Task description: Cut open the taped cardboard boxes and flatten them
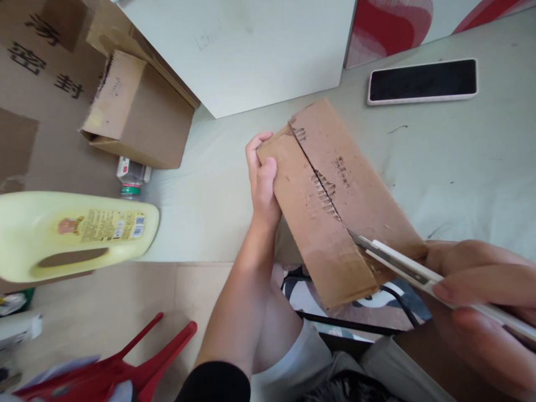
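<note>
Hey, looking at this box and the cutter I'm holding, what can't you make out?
All in the head view:
Inside of the held box: hidden by its top flaps.
Rear end of the cutter: cut off by the right edge.
Right hand: partly blurred.
Rest of the small bottle: hidden by the ragged-edged carton.
Left end of the yellow jug: cut off by the left edge.

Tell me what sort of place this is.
Probably a room in a home, though I can't be certain: a large yellow handled bottle, a smartphone on a pale green tabletop, and the person's casual shorts suggest it.
</note>
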`<state>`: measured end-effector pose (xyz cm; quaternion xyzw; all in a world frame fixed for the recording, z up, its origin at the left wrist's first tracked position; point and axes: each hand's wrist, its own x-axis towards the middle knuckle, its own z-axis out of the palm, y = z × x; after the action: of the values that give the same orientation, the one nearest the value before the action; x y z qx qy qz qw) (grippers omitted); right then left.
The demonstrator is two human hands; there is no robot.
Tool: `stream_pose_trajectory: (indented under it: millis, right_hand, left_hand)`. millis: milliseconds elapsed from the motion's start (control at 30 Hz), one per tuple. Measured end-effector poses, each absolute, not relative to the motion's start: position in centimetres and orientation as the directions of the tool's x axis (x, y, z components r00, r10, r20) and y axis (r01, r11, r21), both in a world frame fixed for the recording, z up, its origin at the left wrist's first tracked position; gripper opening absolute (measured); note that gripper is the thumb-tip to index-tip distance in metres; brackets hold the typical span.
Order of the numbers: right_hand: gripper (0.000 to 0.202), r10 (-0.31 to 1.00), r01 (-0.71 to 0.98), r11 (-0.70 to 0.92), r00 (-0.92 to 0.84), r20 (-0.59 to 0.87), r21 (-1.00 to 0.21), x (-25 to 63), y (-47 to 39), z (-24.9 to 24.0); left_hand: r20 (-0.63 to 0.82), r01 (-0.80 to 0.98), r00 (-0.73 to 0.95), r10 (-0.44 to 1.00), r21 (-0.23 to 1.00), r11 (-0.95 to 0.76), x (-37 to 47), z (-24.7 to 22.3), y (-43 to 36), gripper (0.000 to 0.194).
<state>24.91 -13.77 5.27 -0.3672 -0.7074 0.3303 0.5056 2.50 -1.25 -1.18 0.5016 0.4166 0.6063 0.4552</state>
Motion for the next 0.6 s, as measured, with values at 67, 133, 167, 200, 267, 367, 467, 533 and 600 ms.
stream_pose_trajectory:
  millis: [67,133,167,200,267,367,467,533,600]
  right_hand:
    - [0.015,0.857,0.188,0.511,-0.192,0.479,-0.839,24.75,-13.8,5.31]
    - [0.014,0.859,0.184,0.508,-0.187,0.477,-0.842,24.79,-13.83,5.32]
    - [0.013,0.859,0.185,0.507,-0.185,0.477,-0.842,24.86,-13.84,5.3]
    - [0.013,0.857,0.185,0.51,-0.192,0.478,-0.84,24.93,-13.85,5.28]
    - [0.016,0.857,0.203,0.509,-0.209,0.471,-0.837,25.0,-13.89,5.21]
    - [0.027,0.845,0.201,0.531,-0.19,0.499,-0.823,24.89,-13.96,5.14]
    - [0.03,0.835,0.183,0.546,-0.194,0.514,-0.818,24.85,-14.02,5.16]
    - [0.029,0.842,0.182,0.532,-0.217,0.494,-0.827,24.99,-14.02,5.24]
    - [0.027,0.853,0.204,0.514,-0.225,0.471,-0.833,25.18,-14.0,5.35]
  left_hand:
    - [0.244,-0.149,-0.077,0.967,0.956,-0.253,2.5,-1.25,-1.26,0.059]
    - [0.262,-0.168,-0.073,0.962,0.948,-0.271,2.51,-1.27,-1.27,0.057]
    - [0.269,-0.172,-0.074,0.96,0.945,-0.278,2.53,-1.26,-1.28,0.056]
    - [0.271,-0.171,-0.078,0.959,0.944,-0.281,2.55,-1.24,-1.29,0.056]
    - [0.259,-0.158,-0.084,0.962,0.95,-0.27,2.57,-1.17,-1.32,0.057]
    - [0.242,-0.153,-0.077,0.967,0.956,-0.251,2.55,-1.14,-1.34,0.058]
    - [0.245,-0.169,-0.075,0.967,0.952,-0.254,2.53,-1.21,-1.31,0.058]
    - [0.24,-0.171,-0.079,0.968,0.953,-0.25,2.56,-1.22,-1.3,0.058]
    - [0.234,-0.171,-0.087,0.968,0.954,-0.246,2.6,-1.11,-1.33,0.058]
